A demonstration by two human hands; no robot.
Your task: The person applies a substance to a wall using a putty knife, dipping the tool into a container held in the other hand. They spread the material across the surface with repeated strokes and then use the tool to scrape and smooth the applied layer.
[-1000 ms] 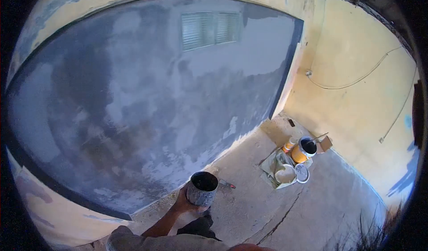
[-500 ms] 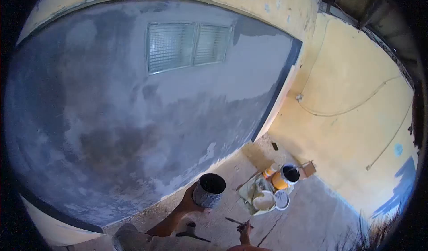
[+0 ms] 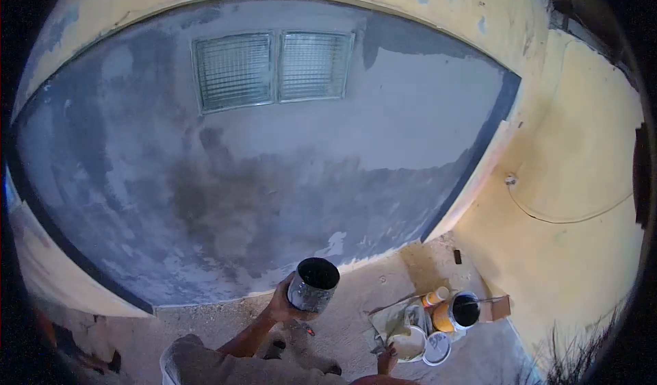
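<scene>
My left hand (image 3: 280, 305) is wrapped round the side of a paint-smeared can (image 3: 306, 296), holding it up with its dark mouth facing me. Low in the view, my right hand (image 3: 387, 360) is closed on a slim paintbrush (image 3: 376, 349), which barely shows against the cloth behind. In front of me stretches a wall (image 3: 417, 111) with patchy grey paint, darker along its borders. Set into it is a glass-block window (image 3: 274, 70).
On the floor to the right, a plastic sheet (image 3: 383, 323) carries an orange paint bucket (image 3: 443, 316), a small orange-and-white container (image 3: 435, 296) and white lids (image 3: 436, 349). A cardboard box (image 3: 501, 308) stands near the yellow wall (image 3: 582, 262). A small black object (image 3: 458, 256) lies farther back.
My view has swung left, so the wall and the floor items sit farther right. My right hand, with the paintbrush, now appears nearer the plastic sheet. The left hand still holds the can.
</scene>
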